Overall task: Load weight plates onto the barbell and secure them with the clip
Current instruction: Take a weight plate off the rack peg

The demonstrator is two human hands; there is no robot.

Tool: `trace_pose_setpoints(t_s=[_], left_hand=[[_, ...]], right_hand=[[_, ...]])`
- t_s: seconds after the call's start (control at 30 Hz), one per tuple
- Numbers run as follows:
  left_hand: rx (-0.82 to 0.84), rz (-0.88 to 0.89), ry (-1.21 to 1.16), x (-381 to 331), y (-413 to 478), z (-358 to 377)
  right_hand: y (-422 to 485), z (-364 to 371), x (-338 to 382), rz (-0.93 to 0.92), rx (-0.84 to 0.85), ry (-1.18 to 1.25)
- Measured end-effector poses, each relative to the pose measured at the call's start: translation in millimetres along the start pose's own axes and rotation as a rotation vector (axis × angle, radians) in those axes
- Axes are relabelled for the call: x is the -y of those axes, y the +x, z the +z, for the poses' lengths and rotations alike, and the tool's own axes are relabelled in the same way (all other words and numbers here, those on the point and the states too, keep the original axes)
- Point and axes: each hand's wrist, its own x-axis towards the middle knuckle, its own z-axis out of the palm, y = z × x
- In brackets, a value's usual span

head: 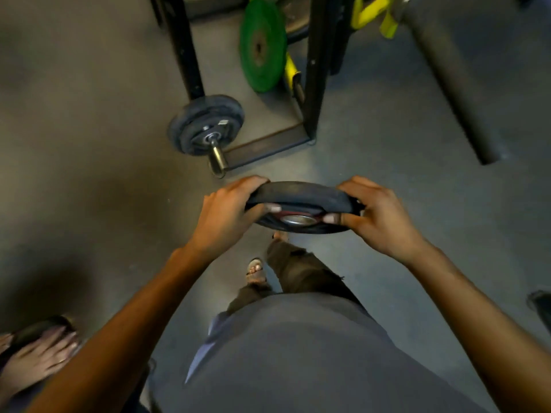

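I hold a black weight plate [301, 195] in front of me, tilted almost flat, its metal centre hole facing down toward me. My left hand [229, 213] grips its left rim and my right hand [378, 213] grips its right rim. Ahead on the floor lies the barbell end [218, 158], its bare steel sleeve pointing at me. Black plates [205, 125] sit on that sleeve, further in. The held plate hovers just short of the sleeve tip, a little to its right. No clip is visible.
A black steel rack frame [313, 84] stands behind the barbell, with a green plate [262, 46] leaning inside it and yellow parts [372, 13] above. A dark tube [447, 76] slants at right. Another person's sandalled foot [35, 350] is at bottom left.
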Motion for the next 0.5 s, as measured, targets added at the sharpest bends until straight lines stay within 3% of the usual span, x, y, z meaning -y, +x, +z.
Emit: trace_pose_setpoints(t_s=[0.27,0.5], left_hand=[[0.021,0.243,0.055,-118.7,24.0,45.6],[0.007,0.303,0.094,-201.4,81.8,114.7]], right_hand=[[-104.2,-91.3,-40.4,0.103,-0.147,-0.062],[-129.7,-167.3,-129.0,0.101,-0.207,-0.07]])
